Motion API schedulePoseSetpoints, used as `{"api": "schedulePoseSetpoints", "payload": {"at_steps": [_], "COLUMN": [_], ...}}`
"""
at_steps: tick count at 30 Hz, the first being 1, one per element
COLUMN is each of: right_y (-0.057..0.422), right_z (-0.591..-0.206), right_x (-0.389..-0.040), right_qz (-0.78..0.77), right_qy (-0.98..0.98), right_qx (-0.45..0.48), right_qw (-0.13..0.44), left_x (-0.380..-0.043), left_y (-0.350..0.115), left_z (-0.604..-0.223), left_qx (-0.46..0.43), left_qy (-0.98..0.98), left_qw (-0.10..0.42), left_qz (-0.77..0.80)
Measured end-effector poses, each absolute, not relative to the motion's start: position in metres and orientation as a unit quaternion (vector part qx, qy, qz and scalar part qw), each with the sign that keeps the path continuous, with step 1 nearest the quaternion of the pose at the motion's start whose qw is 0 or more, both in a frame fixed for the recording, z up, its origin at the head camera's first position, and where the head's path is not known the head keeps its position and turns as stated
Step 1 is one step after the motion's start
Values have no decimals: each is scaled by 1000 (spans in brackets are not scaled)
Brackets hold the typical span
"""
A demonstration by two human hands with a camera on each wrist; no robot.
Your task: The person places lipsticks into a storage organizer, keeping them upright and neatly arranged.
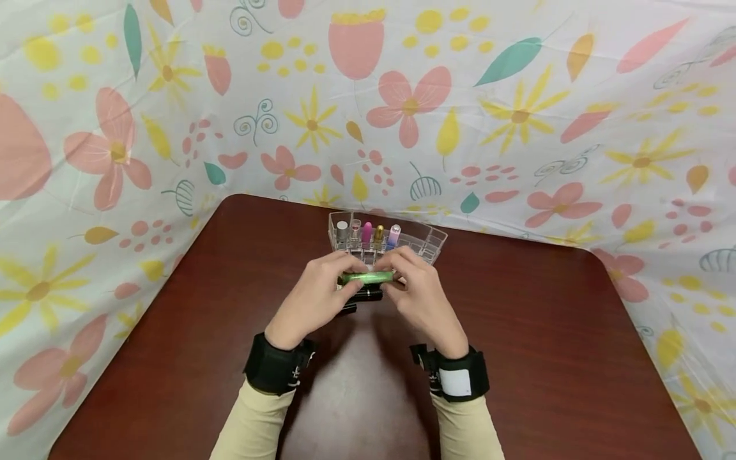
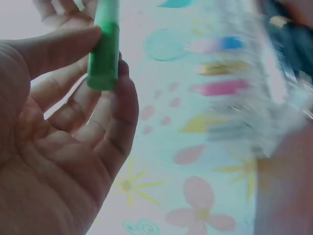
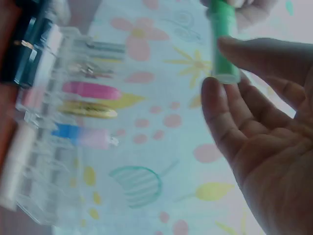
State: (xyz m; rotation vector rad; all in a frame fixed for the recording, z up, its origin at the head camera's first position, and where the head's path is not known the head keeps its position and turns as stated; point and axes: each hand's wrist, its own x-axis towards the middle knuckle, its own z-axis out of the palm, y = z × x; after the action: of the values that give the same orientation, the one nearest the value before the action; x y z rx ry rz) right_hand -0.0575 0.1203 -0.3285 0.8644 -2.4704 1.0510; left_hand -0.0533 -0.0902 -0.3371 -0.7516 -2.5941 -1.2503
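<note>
A slim green lipstick tube (image 1: 372, 278) lies level between my two hands, raised over the table. My left hand (image 1: 315, 292) pinches its left end between thumb and fingers. At the other end, my right hand (image 1: 422, 292) pinches it the same way. In the left wrist view the tube (image 2: 104, 54) shows a solid green end under the thumb. The right wrist view shows the tube's (image 3: 224, 49) other end, pale and clear-looking, by the fingertips. Just beyond the hands stands a clear tiered organizer (image 1: 438, 237), partly hidden by the fingers.
Along the organizer's back row stand several tubes: a grey-capped one (image 1: 342, 231), a magenta one (image 1: 367, 232), a gold one (image 1: 379, 234) and a pink-and-blue one (image 1: 394, 234). Black tubes (image 1: 372, 294) lie under the hands on the brown table (image 1: 546, 332). Floral cloth (image 1: 494, 160) hangs behind.
</note>
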Motion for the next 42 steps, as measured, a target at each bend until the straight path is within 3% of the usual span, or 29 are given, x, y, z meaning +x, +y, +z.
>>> {"api": "schedulePoseSetpoints", "payload": {"at_steps": [5, 10, 18, 38, 42], "right_y": [122, 128, 138, 136, 137], "right_z": [-316, -298, -281, -280, -279], "right_x": [-46, -33, -24, -25, -25], "right_qz": [366, 373, 393, 433, 491], "right_qy": [-844, -840, -841, -819, -792], "right_qx": [317, 307, 295, 312, 316], "right_qw": [232, 248, 225, 211, 175], "left_x": [-43, -31, -32, -32, -28], "left_y": [-95, -95, -88, -95, -95], "left_z": [-318, -305, -292, -292, -290], "left_qx": [-250, -287, -338, -325, -315], "left_qy": [-847, -821, -802, -807, -804], "left_qw": [91, 113, 160, 174, 177], "left_qz": [-461, -481, -466, -462, -472]}}
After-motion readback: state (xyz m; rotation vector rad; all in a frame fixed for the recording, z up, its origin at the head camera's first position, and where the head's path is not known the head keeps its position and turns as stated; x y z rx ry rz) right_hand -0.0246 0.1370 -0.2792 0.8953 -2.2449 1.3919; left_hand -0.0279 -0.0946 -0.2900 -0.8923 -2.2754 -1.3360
